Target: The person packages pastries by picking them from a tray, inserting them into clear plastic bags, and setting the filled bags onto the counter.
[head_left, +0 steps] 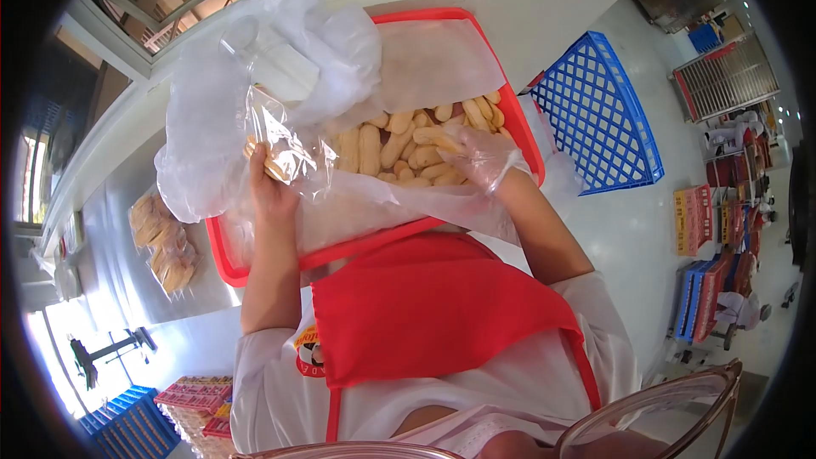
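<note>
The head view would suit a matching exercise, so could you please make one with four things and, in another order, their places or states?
Things:
1. Left hand
2. Right hand
3. Crate
4. Packs

Places or states:
A. On the metal table, left of the red tray in the picture
B. In a clear glove, holding a pastry
C. Blue, right of the tray in the picture
D. Holding a clear bag

Pairs: 1-D, 2-B, 3-C, 4-A

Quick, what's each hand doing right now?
Left hand: closed, holding a clear plastic bag.
Right hand: closed, holding at least one finger-shaped biscuit.
</note>
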Action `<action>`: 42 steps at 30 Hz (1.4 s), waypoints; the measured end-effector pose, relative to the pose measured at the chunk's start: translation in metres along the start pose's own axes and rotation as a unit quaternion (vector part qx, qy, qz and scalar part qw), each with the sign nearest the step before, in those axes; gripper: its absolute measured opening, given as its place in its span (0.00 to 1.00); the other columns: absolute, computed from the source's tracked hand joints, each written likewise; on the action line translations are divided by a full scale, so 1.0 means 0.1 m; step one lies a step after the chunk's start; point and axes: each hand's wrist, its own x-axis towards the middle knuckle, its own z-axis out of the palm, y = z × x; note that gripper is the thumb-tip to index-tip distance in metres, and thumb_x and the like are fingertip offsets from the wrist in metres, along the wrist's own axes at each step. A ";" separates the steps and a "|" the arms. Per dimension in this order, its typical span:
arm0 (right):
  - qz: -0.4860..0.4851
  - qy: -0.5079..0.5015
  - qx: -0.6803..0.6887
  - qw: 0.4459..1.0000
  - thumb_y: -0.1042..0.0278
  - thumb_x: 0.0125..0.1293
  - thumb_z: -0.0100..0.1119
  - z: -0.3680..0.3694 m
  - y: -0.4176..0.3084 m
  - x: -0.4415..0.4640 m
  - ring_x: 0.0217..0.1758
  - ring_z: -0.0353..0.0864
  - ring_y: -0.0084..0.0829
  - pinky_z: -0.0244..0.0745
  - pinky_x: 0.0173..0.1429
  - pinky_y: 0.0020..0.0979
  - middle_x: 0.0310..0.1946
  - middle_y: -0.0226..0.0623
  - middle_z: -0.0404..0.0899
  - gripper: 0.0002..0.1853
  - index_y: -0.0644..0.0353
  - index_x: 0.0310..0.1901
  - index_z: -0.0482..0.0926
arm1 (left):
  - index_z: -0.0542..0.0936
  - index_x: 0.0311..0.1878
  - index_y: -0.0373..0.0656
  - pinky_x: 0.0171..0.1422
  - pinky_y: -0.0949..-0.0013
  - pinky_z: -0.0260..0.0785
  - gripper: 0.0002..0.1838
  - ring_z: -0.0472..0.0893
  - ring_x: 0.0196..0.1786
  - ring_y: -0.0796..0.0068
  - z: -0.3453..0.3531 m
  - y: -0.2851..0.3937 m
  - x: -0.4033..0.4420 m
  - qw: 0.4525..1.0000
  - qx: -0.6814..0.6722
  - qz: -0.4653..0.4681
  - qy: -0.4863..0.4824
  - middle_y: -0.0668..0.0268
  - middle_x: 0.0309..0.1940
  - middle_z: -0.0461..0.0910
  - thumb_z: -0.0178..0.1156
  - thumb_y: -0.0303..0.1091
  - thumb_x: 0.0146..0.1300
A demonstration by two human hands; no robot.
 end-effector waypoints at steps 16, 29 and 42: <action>-0.091 0.107 0.120 0.983 0.66 0.52 0.58 0.39 0.44 0.03 0.38 0.77 0.37 0.71 0.43 0.31 0.38 0.43 0.76 0.27 0.56 0.55 0.64 | 0.67 0.54 0.40 0.53 0.57 0.70 0.20 0.75 0.48 0.62 -0.13 0.02 0.05 1.000 0.010 -0.014 0.007 0.59 0.45 0.75 0.52 0.37 0.60; -0.001 -0.126 0.818 0.561 0.74 0.54 0.54 0.02 -0.28 -0.22 0.28 0.71 0.27 0.64 0.28 0.23 0.35 0.33 0.68 0.30 0.47 0.60 0.59 | 0.68 0.52 0.39 0.54 0.58 0.68 0.19 0.74 0.49 0.65 0.19 -0.34 -0.06 0.999 0.009 0.022 0.034 0.61 0.47 0.73 0.51 0.38 0.61; -0.241 -0.010 0.779 0.579 0.79 0.57 0.54 0.38 -0.54 -0.38 0.35 0.69 0.21 0.67 0.33 0.22 0.42 0.33 0.71 0.25 0.57 0.57 0.63 | 0.64 0.55 0.43 0.57 0.56 0.66 0.21 0.69 0.55 0.59 0.65 -0.65 -0.27 0.977 0.158 0.141 0.017 0.61 0.51 0.68 0.54 0.40 0.61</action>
